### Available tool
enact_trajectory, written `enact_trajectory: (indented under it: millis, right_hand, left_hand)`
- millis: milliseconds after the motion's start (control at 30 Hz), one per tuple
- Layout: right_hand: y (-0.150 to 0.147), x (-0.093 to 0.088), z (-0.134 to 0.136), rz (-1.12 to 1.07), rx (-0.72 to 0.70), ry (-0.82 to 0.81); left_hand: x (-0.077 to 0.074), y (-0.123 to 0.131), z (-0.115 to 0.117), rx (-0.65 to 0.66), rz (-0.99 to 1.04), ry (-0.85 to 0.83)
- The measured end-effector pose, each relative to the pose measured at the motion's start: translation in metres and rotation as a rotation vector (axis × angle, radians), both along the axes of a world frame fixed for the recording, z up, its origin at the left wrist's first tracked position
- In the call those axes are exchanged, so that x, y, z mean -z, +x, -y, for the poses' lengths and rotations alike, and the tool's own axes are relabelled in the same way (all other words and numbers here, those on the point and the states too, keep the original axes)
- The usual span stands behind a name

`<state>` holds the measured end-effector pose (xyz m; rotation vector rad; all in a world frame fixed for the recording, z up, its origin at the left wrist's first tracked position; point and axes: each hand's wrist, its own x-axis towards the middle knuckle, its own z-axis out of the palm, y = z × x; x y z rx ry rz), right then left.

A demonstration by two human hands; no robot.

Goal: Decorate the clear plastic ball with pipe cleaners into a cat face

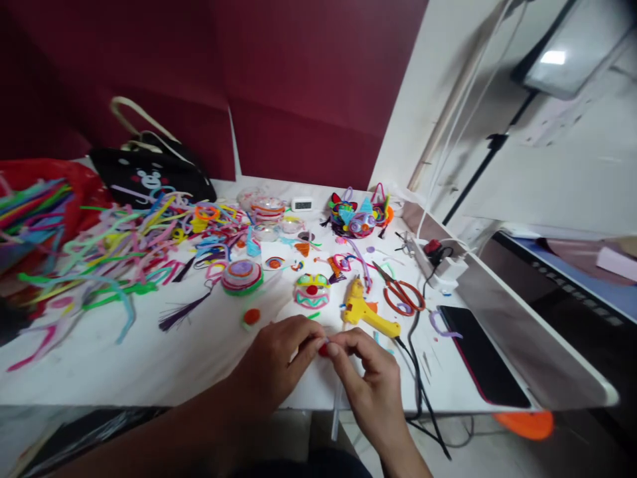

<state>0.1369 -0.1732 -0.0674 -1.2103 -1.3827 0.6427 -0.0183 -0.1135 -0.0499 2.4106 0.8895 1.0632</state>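
Observation:
My left hand (279, 352) and my right hand (372, 373) meet near the table's front edge, thumbs and forefingers pinched together. Between the fingertips is a small red piece (324, 349) with a pale purplish bit at its top; the fingers hide most of it. Just beyond the hands lies a clown face (312, 291) with a red nose and a green wavy mouth. A yellow glue gun (371, 315) rests on its side beyond my right hand. A long clear glue stick (336, 415) extends from it toward me, passing beside that hand.
Orange-handled scissors (402, 296), a dark phone (482, 355) and a power strip (442, 265) are at right. Heaped pipe cleaners (164, 239) cover the left, beside a black bag (149, 174). A round coiled piece (242, 276) and finished masks (355, 216) sit farther back.

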Motion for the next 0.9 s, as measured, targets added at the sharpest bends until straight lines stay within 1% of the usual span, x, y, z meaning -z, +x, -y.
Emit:
enact_trajectory:
  millis: [133, 267, 367, 467, 567, 633, 700, 800, 900]
  right_hand:
    - [0.003, 0.004, 0.001, 0.086, -0.063, -0.035]
    - [0.004, 0.006, 0.001, 0.122, -0.109, -0.080]
    - [0.002, 0.005, 0.001, 0.118, -0.150, -0.142]
    - [-0.003, 0.005, 0.002, 0.076, -0.143, -0.162]
    - [-0.010, 0.006, 0.003, 0.028, -0.063, -0.118]
    - [-0.011, 0.006, 0.004, 0.058, -0.036, -0.078]
    - [-0.009, 0.006, 0.004, 0.145, -0.067, -0.023]
    - [-0.003, 0.006, 0.004, 0.265, -0.121, 0.080]
    - [-0.001, 0.008, 0.004, 0.282, -0.113, 0.147]
  left_hand:
    - [0.006, -0.004, 0.005, 0.026, -0.021, 0.078]
    - [0.011, -0.007, 0.008, 0.011, -0.029, 0.157]
    - [0.010, -0.010, 0.009, 0.029, -0.035, 0.205]
    - [0.008, -0.012, 0.009, 0.064, -0.062, 0.186]
    - [0.011, -0.014, 0.007, 0.085, -0.070, 0.157]
    - [0.013, -0.016, 0.006, 0.091, -0.059, 0.144]
    - [0.012, -0.017, 0.006, 0.107, -0.078, 0.110]
    - [0.005, -0.018, 0.008, 0.125, -0.118, 0.073]
    - [0.000, -0.018, 0.012, 0.105, -0.116, 0.082]
